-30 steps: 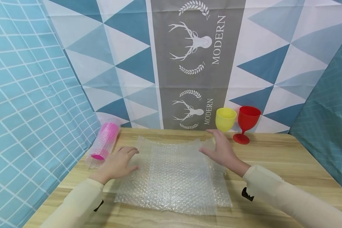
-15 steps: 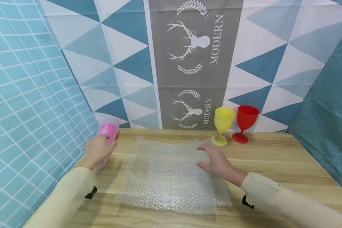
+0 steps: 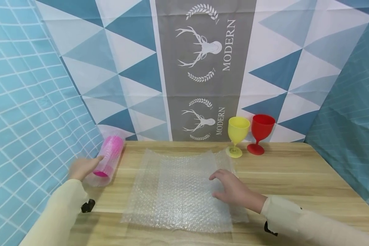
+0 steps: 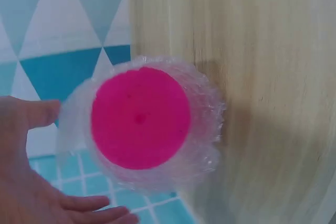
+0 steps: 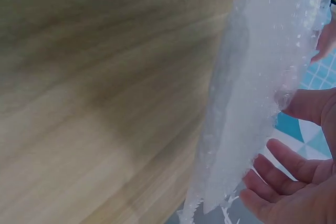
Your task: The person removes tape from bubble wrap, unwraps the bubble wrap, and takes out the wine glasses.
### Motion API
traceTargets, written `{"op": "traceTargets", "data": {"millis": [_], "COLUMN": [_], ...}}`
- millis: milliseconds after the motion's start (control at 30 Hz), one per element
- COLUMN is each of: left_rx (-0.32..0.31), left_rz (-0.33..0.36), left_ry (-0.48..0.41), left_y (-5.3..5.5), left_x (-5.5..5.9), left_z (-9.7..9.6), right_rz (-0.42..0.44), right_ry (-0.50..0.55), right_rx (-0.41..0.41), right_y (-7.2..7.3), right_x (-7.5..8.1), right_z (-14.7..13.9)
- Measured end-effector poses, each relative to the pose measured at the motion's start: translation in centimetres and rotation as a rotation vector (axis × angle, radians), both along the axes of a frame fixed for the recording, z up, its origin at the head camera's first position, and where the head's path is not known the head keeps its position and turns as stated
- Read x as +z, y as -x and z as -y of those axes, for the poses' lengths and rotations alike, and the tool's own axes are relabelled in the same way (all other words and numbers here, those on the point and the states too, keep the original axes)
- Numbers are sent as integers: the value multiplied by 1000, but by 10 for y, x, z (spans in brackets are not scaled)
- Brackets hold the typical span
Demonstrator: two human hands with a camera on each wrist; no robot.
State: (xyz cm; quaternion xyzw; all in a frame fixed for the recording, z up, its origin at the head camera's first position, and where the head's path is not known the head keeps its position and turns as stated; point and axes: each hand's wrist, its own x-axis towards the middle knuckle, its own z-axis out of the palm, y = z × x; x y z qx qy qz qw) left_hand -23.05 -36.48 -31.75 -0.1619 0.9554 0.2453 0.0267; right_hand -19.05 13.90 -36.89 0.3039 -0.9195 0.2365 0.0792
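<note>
A pink cup-like thing (image 3: 109,152) rolled in bubble wrap lies at the table's back left corner. In the left wrist view its flat round pink end (image 4: 140,119) faces the camera, ringed by the wrap. My left hand (image 3: 83,167) is at its left side, thumb and fingers spread beside the roll rather than curled round it. A flat sheet of bubble wrap (image 3: 184,194) covers the middle of the table. Over its right edge is my right hand (image 3: 233,188), fingers loosely bent and holding nothing; in the right wrist view the thumb tip overlaps the sheet (image 5: 257,77).
Two plastic goblets, one yellow (image 3: 238,130) and one red (image 3: 262,127), stand upright at the back right by the patterned cloth wall (image 3: 200,78). A blue checked cloth (image 3: 27,112) borders the wooden table (image 3: 289,177) on the left.
My left hand has moved left from the sheet's edge, across the pink roll to its far left side. My right hand has come slightly nearer, uncovering the yellow goblet's foot.
</note>
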Motion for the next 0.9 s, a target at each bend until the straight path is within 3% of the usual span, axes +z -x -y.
{"op": "traceTargets", "data": {"millis": [100, 200, 333, 567, 800, 900], "left_rx": [-47, -79, -129, -176, -139, -51], "left_rz": [147, 201, 207, 202, 203, 211], "left_ry": [-149, -297, -466, -647, -715, -907], "left_y": [2, 4, 8, 12, 14, 16], "left_x": [-3, -10, -19, -29, -31, -30], "left_z": [9, 15, 21, 29, 32, 36], "right_rz": [7, -7, -15, -9, 60, 91], "right_ry": [-3, -16, -33, -38, 27, 71], "right_rx": [1, 7, 12, -4, -103, -141], "right_y": [-2, -3, -5, -7, -7, -6], "right_x": [-2, -5, -8, -9, -7, -7], "right_z": [-2, -5, -8, -10, -11, -12]}}
